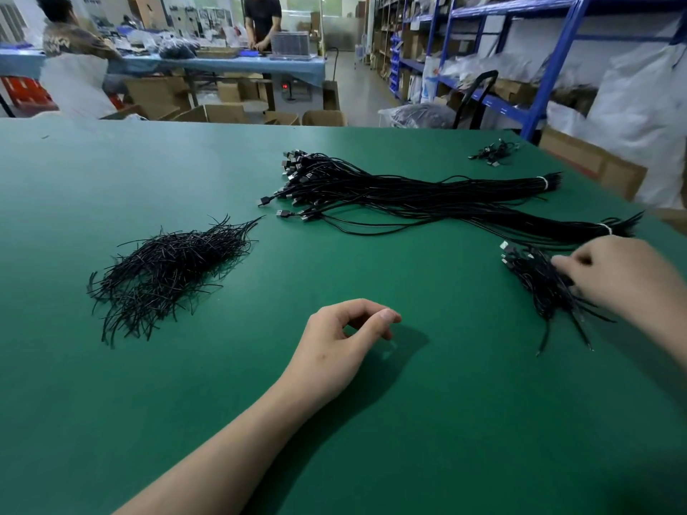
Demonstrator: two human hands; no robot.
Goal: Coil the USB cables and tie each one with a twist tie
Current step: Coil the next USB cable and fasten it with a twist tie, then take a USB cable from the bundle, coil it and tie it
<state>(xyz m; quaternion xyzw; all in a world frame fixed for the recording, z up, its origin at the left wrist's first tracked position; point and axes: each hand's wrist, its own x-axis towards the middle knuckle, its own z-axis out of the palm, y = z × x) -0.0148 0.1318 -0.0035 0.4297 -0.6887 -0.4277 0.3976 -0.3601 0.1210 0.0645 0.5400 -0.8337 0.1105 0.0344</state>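
Head camera, looking down, and the left hand's fingers [388,315] are loosely curled, thumb tip near the forefinger, nothing between them. That left hand [342,343] hovers low over the green table [371,440] in the lower middle of the frame, forearm running down to the bottom edge.

Over at the right edge, the right hand's fingertips [559,262] are bent down into a heap of short coiled cables [539,288]. It's blurred there, so I cannot tell whether they pinch a cable or only touch the heap. The right hand [609,273] comes in from the right.

Just above that heap, long USB cables [409,195] lie stretched across the middle of the frame in two bundles, each cinched near its right end with a white band [543,182], plugs fanned out at the left end. A loose pile of black twist ties [167,269] sits at the left, well apart from both hands. A few more cables [494,152] lie at the upper right of the table.
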